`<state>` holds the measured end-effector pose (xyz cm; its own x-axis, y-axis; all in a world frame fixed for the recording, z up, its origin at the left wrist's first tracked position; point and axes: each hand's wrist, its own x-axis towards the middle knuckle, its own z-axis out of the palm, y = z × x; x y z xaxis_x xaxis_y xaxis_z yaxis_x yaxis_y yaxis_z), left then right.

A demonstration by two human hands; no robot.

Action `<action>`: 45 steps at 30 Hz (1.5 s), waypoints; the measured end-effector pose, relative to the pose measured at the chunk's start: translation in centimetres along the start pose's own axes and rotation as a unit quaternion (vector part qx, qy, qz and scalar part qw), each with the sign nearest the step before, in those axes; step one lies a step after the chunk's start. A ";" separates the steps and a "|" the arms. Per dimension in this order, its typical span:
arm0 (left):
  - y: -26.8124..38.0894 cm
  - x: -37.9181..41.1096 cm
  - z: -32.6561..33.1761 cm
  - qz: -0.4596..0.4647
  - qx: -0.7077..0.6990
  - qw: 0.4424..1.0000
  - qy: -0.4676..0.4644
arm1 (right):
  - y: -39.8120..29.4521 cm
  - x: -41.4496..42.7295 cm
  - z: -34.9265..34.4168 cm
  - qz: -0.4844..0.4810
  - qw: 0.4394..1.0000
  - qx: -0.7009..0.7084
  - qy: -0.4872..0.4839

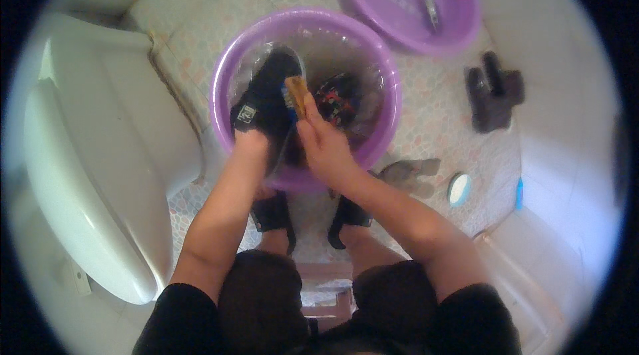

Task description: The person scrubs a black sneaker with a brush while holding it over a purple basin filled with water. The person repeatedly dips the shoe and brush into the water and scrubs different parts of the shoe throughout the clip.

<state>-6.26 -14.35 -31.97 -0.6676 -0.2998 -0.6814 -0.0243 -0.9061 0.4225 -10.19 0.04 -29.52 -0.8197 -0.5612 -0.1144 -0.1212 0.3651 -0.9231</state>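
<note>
A purple plastic basin (392, 90) with murky water stands before me. My left hand (253, 140) is mostly hidden inside a black shoe (272, 85) with a pale patch, holding it up over the basin's left side. A scrubbing brush (298, 95) with a wooden back is gripped in my right hand (324, 143), its blue and white bristles against the side of the shoe. To the right of the brush, a dark item with a red pattern (337, 100) lies in the water; its kind is unclear.
Behind at the right, a second purple basin (472, 20) holds a shower hose (429, 3). A white toilet (90, 165) stands at the left. On the tiled floor at the right lie dark objects (491, 95), a grey cloth-like thing (409, 175) and a round white-and-blue item (459, 189).
</note>
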 end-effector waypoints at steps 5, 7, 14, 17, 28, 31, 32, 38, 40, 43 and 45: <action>-0.4 0.1 2.0 -0.021 -0.047 0.999 -0.010 | -1.3 5.0 -3.1 0.111 0.994 0.012 0.008; -0.4 0.4 2.7 -0.021 -0.055 0.998 -0.006 | -2.4 3.2 -3.3 0.173 0.985 0.013 -0.023; -0.9 1.6 1.4 -0.030 -0.025 0.998 -0.043 | 10.0 4.0 0.1 0.122 0.992 -0.025 -0.006; -0.2 1.4 -1.3 -0.029 -0.052 0.998 -0.013 | 14.7 5.8 1.1 0.152 0.973 -0.144 0.100; 0.1 0.7 0.0 0.042 0.051 0.998 0.014 | 0.4 1.9 1.5 0.140 0.974 -0.138 -0.112; 0.8 -0.2 0.2 0.059 0.064 0.996 -0.020 | -0.5 4.8 0.8 0.159 0.981 -0.085 -0.068; 1.3 -0.4 -0.2 0.029 0.019 0.999 -0.009 | -1.4 3.1 1.9 0.124 0.988 -0.054 -0.070; 2.0 -0.4 -1.6 0.013 -0.008 0.998 0.057 | -1.8 1.5 3.3 0.079 0.981 -0.154 -0.084; 1.5 -0.5 -1.5 0.036 0.027 0.999 0.014 | -2.3 3.3 2.5 0.160 0.977 -0.123 -0.075; 1.3 -0.6 -0.7 0.056 -0.025 0.994 0.093 | -3.5 1.1 2.8 0.116 0.985 -0.071 -0.103; 1.2 -0.7 -0.2 0.014 -0.016 0.989 0.149 | -3.8 -0.4 2.3 0.039 0.991 -0.059 -0.114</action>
<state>-5.70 -15.26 -31.08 -0.4191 -0.3945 -0.8178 0.0167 -0.9039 0.4274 -8.05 -2.83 -26.85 -0.6835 -0.6758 -0.2758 -0.1385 0.4910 -0.8601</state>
